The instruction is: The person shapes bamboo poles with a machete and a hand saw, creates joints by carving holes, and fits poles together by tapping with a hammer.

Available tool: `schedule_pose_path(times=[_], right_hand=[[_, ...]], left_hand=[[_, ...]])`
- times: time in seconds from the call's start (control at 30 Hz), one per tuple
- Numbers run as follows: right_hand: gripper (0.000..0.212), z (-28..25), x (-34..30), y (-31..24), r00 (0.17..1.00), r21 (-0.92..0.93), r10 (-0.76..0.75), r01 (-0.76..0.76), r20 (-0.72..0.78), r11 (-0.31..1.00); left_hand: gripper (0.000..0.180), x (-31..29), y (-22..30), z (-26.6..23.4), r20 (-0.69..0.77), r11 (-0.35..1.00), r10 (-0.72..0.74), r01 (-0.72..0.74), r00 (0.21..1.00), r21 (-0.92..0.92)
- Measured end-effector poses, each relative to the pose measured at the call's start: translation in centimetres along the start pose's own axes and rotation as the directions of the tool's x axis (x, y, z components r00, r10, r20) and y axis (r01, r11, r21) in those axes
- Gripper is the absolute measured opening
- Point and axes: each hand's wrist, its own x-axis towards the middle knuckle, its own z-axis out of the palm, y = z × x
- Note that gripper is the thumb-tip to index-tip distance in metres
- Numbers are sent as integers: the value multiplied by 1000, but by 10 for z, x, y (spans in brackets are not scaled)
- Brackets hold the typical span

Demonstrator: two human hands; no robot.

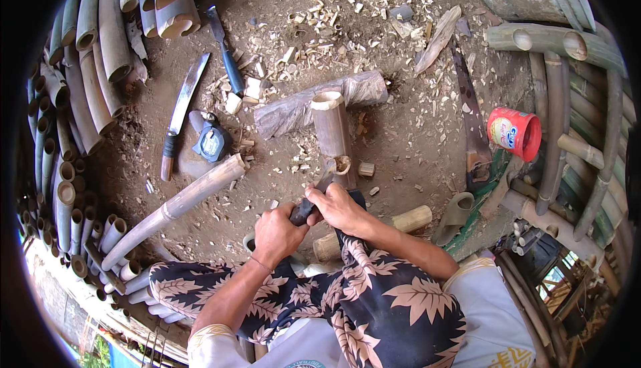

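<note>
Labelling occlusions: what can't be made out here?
Head view:
In-hand knife: handle, partly covered by the left hand.
Bamboo tube beside it: lower part, behind the right hand.
Right hand's grip: hidden by its own back.
Upper-left bamboo poles: far ends, cut by top edge.

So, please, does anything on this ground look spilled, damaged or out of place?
Yes, mildly: pale chips lie scattered across the soil, many beyond the bark-covered log, so the ground looks littered. A long knife lies on the left with its blade bare. I cannot tell if the red can has tipped.
</note>
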Motion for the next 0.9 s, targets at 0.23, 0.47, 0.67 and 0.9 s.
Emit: schedule_pose_path(times=[0.23, 0.47, 0.67, 0.9], right_hand=[[22, -17, -7, 12, 998, 809, -57, 43, -12, 586], [38, -31, -8, 4, 1000, 952, 20, 10, -16, 306], [31, -22, -1, 36, 956, 948, -210, -139, 204, 286], [25, -29, -15, 39, 977, 716, 198, -196, 82, 670]], left_hand=[[17, 28, 66, -60, 180, 813, 259, -314, 949, 490], [14, 64, 166, -59, 445, 120, 364, -515, 819, 849], [8, 65, 126, -102, 531, 324, 343, -629, 775, 707], [11, 64, 13, -42, 421, 746, 314, -496, 851, 445]])
